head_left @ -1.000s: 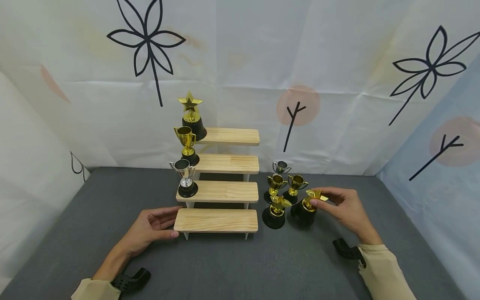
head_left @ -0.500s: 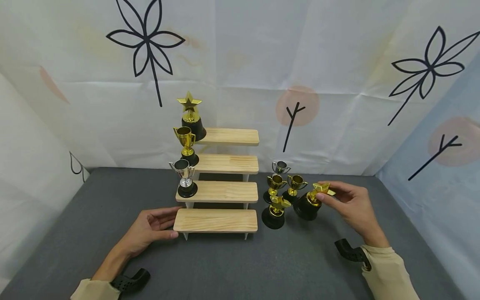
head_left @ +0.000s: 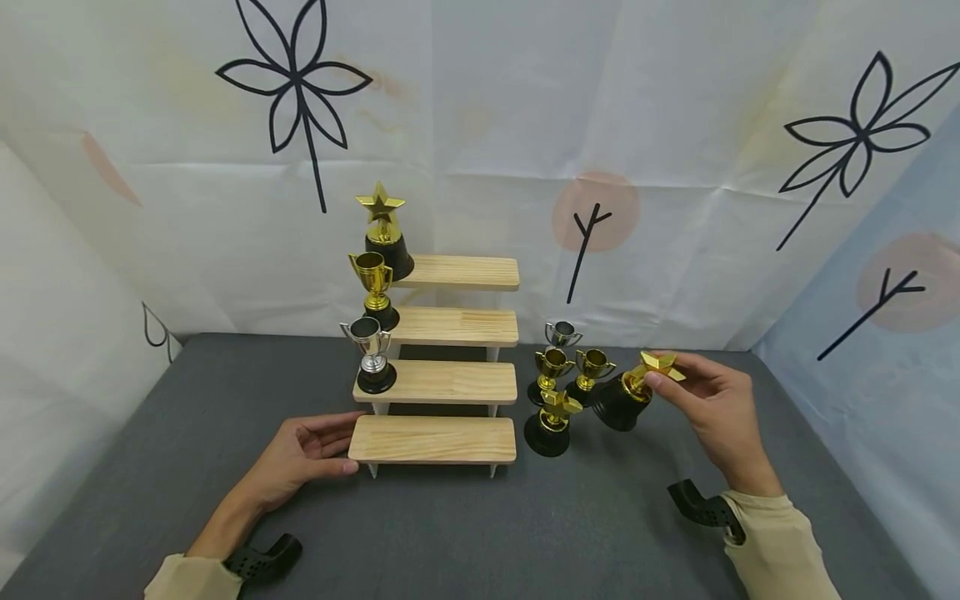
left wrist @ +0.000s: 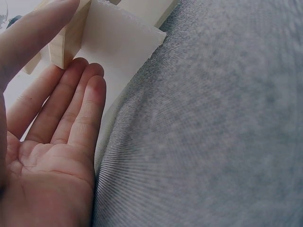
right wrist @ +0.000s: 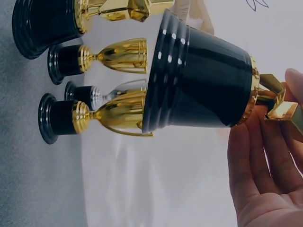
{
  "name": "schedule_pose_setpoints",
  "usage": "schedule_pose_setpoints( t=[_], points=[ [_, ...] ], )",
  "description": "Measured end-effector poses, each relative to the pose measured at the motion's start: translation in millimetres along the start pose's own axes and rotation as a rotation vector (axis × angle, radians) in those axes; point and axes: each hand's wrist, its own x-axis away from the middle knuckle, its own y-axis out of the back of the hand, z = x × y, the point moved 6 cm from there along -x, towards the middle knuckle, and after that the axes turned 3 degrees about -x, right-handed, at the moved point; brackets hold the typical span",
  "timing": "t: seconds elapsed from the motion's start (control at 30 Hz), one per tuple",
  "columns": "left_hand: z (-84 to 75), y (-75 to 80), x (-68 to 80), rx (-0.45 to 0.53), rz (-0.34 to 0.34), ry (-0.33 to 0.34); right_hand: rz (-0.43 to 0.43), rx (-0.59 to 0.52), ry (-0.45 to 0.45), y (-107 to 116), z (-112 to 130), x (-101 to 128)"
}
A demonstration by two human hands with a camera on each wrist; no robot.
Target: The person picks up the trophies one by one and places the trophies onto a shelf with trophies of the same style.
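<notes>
My right hand [head_left: 712, 408] pinches a gold star trophy [head_left: 626, 400] by its star, the black base tilted toward the left. In the right wrist view that black base [right wrist: 203, 75] hangs off the table, thumb and fingers at the gold part. My left hand [head_left: 303, 458] lies at the left end of the lowest step of a wooden stepped shelf [head_left: 431, 440]. Its fingers [left wrist: 78, 109] are nearly straight, tips against the shelf's edge. On the shelf's left side stand a silver cup trophy [head_left: 373, 358], a gold cup trophy [head_left: 375, 287] and a gold star trophy [head_left: 384, 233].
Right of the shelf, a second star trophy [head_left: 549, 427], two gold cups, one of them a gold cup trophy [head_left: 588, 375], and a silver cup trophy [head_left: 562, 334] stand close together on the grey table [head_left: 480, 542]. A printed white cloth [head_left: 480, 108] rises behind.
My right hand has lifted the star trophy and moved it up and to the right, away from the other trophies. The left hand stays at the shelf.
</notes>
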Motion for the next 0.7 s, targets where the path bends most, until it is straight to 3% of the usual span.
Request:
schedule_pose_setpoints(
  t=[0.2,0.7],
  points=[
    [-0.2,0.0,0.4,-0.008,-0.007,0.011,-0.003,-0.087,0.051,-2,7,-1],
    [0.2,0.8,0.4,0.0,-0.003,-0.001,-0.015,-0.03,0.093,-9,25,-15]
  ],
)
